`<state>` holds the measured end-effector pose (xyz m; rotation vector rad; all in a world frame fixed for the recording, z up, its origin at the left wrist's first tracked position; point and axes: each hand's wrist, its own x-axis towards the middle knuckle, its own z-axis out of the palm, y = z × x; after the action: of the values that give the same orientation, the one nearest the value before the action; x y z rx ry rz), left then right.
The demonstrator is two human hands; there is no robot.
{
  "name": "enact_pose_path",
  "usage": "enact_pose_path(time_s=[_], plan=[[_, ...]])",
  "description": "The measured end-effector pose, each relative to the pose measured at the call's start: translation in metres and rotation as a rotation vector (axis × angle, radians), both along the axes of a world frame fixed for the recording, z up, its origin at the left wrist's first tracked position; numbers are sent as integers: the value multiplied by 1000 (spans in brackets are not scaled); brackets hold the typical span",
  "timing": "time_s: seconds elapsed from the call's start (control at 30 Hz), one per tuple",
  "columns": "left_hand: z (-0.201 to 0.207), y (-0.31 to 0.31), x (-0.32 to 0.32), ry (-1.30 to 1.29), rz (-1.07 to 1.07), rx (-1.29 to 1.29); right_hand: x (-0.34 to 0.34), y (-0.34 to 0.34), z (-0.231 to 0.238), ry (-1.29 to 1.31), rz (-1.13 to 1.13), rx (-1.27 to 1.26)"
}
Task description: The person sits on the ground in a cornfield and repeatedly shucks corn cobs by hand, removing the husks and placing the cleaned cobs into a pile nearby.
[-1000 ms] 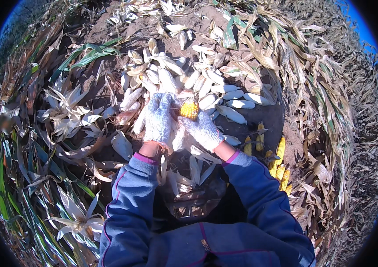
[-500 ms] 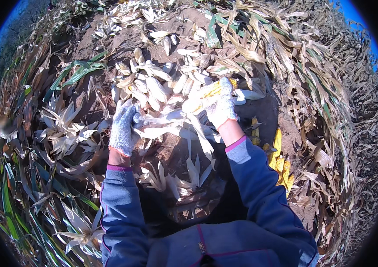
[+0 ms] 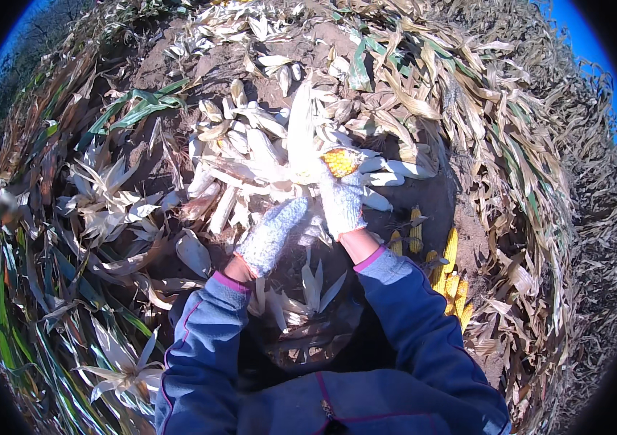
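Note:
My right hand (image 3: 341, 206), in a white knit glove, is closed around a corn cob (image 3: 342, 161). Yellow kernels show at its upper end, and a long pale husk (image 3: 300, 134) stands up beside it. Close by on the left, my gloved left hand (image 3: 276, 233) reaches toward the base of these husks. Its fingers are blurred and partly hidden, so I cannot tell whether they grip anything. Beyond both hands lies a heap of unhusked ears (image 3: 259, 145) in pale husks.
Several husked yellow cobs (image 3: 451, 279) lie on the soil to the right of my right forearm. Loose husks (image 3: 313, 286) lie in front of me. Dry stalks and leaves (image 3: 511, 145) bank up on the right, with greener leaves (image 3: 14, 326) at the lower left.
My left hand has moved right, close to my right hand. The cob in my right hand has shifted slightly left and turned, and a husk now stands up beside it.

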<state>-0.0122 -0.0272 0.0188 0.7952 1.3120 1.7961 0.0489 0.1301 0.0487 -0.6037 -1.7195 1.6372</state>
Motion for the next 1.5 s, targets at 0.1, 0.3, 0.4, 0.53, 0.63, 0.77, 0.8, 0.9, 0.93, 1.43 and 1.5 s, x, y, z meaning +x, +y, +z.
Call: enact_pose_path(time_s=[0.1, 0.3, 0.4, 0.53, 0.63, 0.77, 0.8, 0.9, 0.93, 1.43, 1.5], plan=[[23, 18, 9, -695, -82, 391, 7, -25, 16, 62, 69, 372], [38, 5, -5, -893, -51, 533, 10, -33, 20, 28, 214, 1015], [40, 7, -9, -894, 149, 579, 12, -30, 20, -18, 383, 751], [30, 5, -26, -906, 224, 568, 16, -15, 17, 66, 394, 616], [27, 5, -33, -889, 272, 595, 19, -21, 34, -18, 394, 392], [25, 3, -36, -900, 270, 579, 24, -28, 38, -32, 390, 531], [22, 3, -37, -896, 257, 583, 24, -29, 37, -26, 379, 597], [16, 2, -37, -917, 230, 573, 25, -29, 35, -13, 355, 763], [14, 2, -36, -919, 244, 552, 25, -27, 34, -10, 361, 825], [36, 4, 1, -812, 23, 257, 22, 21, 17, -293, 165, 692], [29, 0, 0, -733, -2, 141, 18, 43, 9, -325, -43, 870]])
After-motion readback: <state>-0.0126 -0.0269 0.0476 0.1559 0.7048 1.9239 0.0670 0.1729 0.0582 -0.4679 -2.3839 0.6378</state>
